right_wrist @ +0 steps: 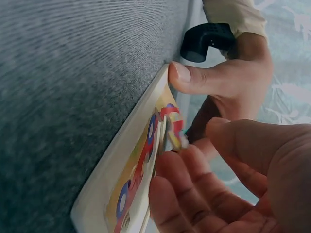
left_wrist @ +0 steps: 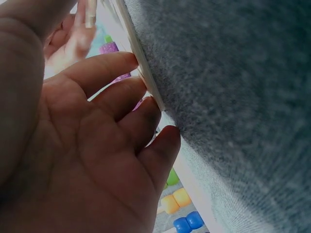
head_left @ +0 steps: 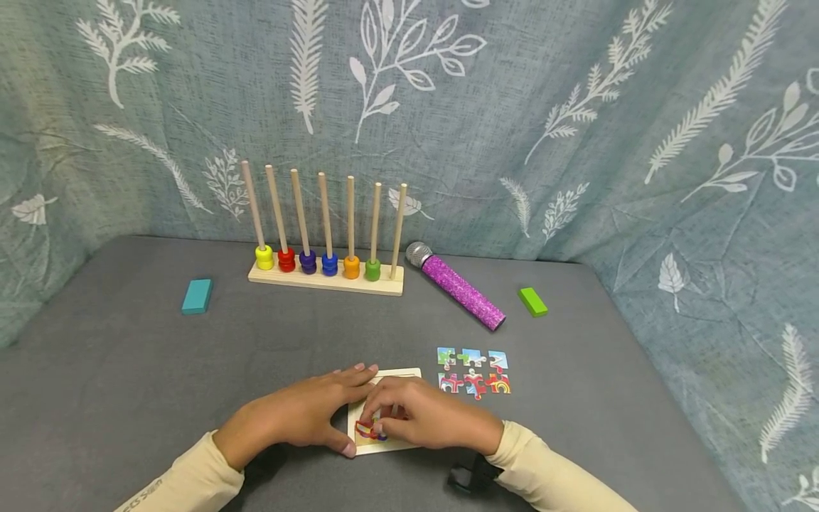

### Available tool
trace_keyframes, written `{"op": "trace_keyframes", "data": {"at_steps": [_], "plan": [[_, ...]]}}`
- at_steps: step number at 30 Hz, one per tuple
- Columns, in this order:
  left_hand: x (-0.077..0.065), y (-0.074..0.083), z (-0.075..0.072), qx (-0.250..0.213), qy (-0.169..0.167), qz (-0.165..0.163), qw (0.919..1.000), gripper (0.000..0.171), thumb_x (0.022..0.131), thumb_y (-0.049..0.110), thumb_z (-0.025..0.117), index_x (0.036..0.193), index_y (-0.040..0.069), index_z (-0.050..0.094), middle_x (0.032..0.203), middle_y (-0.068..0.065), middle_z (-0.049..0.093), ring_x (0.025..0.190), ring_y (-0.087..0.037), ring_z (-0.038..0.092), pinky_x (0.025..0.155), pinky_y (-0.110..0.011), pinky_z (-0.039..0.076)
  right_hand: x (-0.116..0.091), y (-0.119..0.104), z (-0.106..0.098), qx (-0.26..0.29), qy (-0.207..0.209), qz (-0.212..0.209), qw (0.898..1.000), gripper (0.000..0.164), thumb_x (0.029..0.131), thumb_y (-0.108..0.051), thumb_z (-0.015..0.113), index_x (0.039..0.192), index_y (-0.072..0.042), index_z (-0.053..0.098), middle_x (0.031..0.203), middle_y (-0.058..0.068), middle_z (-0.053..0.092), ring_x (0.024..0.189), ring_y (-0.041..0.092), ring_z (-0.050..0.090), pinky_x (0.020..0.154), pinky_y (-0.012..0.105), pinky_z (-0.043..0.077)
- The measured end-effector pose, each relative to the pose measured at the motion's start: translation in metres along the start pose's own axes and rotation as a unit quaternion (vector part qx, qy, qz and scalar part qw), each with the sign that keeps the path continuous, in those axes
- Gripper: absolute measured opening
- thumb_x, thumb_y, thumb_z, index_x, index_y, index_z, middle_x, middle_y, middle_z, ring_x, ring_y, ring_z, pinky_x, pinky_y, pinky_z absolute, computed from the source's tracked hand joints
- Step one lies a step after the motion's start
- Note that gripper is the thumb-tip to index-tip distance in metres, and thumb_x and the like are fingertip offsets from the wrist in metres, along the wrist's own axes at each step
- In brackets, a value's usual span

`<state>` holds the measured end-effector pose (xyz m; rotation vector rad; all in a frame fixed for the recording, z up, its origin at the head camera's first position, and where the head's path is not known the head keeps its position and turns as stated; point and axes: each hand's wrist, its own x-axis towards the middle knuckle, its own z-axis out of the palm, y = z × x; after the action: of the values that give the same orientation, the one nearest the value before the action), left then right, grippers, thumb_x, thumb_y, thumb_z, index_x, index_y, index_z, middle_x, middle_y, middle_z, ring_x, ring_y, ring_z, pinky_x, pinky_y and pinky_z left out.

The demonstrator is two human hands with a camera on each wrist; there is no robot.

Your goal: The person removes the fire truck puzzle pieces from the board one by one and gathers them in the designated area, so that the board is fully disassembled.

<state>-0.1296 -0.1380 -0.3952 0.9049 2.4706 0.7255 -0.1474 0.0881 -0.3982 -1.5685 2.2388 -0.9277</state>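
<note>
A pale wooden-framed puzzle board (head_left: pixel 387 449) lies on the table under both hands. My left hand (head_left: pixel 313 409) spans its left side, thumb pressing the near corner, fingers stretched along the far edge. The left wrist view has those fingertips against the board's edge (left_wrist: pixel 138 58). Over the board, my right hand (head_left: pixel 425 412) pinches a small red and yellow puzzle piece (right_wrist: pixel 174 121), blurred and tilted up from the surface. Beneath it in the right wrist view, the board carries a colourful picture with blue wheel shapes (right_wrist: pixel 122 198). Fingers partly hide the picture from above.
Several loose jigsaw pieces (head_left: pixel 473 382) lie to the board's right. Behind stand a peg rack (head_left: pixel 326 279) with coloured beads and a purple glitter microphone (head_left: pixel 462 290). A teal block (head_left: pixel 196 296) is at left, a green block (head_left: pixel 533 302) at right. A patterned curtain (head_left: pixel 409 142) hangs behind.
</note>
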Motion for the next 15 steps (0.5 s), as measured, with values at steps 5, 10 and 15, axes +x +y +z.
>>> {"op": "trace_keyframes", "data": {"at_steps": [5,10,15], "plan": [[-0.0017,-0.0022,-0.0002,0.002,0.002,0.015,0.9999,0.088,0.074,0.042,0.082,0.147,0.01,0.044,0.156,-0.011,0.029,0.143,-0.035,0.023,0.108,-0.058,0.029,0.0054,-0.0024,0.0013,0.003,0.003,0.012,1.0,0.017,0.089,-0.001,0.066,0.104,-0.008,0.071,0.107,-0.001,0.062,0.081,-0.003,0.051,0.072,0.011,0.047],[-0.0024,-0.0022,0.0,-0.001,-0.001,0.025,0.9997,0.087,0.075,0.042,0.081,0.147,0.012,0.044,0.156,-0.012,0.028,0.143,-0.036,0.023,0.109,-0.058,0.026,0.0093,-0.0028,0.0029,0.023,-0.018,0.021,0.999,0.017,0.091,-0.002,0.067,0.107,-0.005,0.071,0.098,-0.001,0.065,0.079,-0.005,0.052,0.071,0.01,0.047],[-0.0023,-0.0017,-0.0008,0.01,-0.002,0.03,0.9995,0.088,0.074,0.043,0.081,0.148,0.01,0.043,0.156,-0.013,0.028,0.143,-0.034,0.023,0.111,-0.056,0.024,0.0108,-0.0022,0.0012,0.032,-0.058,0.037,0.997,0.013,0.094,-0.008,0.065,0.105,-0.007,0.071,0.085,-0.01,0.06,0.074,-0.007,0.049,0.068,0.01,0.046]]}}
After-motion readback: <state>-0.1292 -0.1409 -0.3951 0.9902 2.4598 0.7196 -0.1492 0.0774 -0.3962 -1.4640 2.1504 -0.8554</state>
